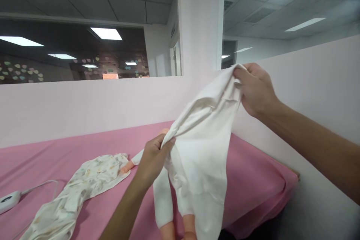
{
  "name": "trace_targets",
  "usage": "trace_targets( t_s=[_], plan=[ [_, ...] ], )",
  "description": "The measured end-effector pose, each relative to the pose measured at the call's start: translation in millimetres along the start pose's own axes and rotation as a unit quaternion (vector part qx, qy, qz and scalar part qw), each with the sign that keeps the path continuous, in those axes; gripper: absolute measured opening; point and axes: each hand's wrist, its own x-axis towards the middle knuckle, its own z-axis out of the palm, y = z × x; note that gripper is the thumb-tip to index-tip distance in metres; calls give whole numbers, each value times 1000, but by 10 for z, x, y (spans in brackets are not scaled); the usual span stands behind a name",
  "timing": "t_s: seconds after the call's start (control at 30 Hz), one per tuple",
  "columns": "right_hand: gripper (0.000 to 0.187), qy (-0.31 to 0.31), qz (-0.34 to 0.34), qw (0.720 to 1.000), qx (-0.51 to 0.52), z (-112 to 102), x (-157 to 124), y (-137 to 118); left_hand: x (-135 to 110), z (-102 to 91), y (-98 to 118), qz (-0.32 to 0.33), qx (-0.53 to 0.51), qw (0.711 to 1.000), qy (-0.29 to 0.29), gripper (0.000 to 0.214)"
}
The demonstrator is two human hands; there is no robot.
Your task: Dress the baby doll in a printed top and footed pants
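A white baby garment (pixel 205 138) hangs stretched between my two hands. My right hand (pixel 254 88) is raised and pinches its upper corner. Lower down, my left hand (pixel 157 153) grips the garment's other edge, fingers closed on the cloth. Behind and below the cloth lies a doll (pixel 168 230) dressed in white, with its bare lower legs at the bottom and one hand showing at the left. The garment and my left arm hide most of its body and its head.
A patterned baby outfit (pixel 92 176) lies on the pink-covered table (pixel 253 183), touching the doll's hand. A white controller (pixel 9 201) with a cord is at the far left. White walls (pixel 84 108) with windows rise behind and to the right. The table's right edge drops off near the wall.
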Motion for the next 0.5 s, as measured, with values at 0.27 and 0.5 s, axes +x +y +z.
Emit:
trace_targets(
  t_s=[0.27, 0.5],
  plan=[
    [18, 42, 101, 988, -113, -553, -198, 562, -148, -433, 545, 71, 161, 976, 129, 32],
    [65, -283, 127, 917, -250, -341, -849, 511, -180, -442, 677, 160, 269, 946, 82, 33]
  ],
)
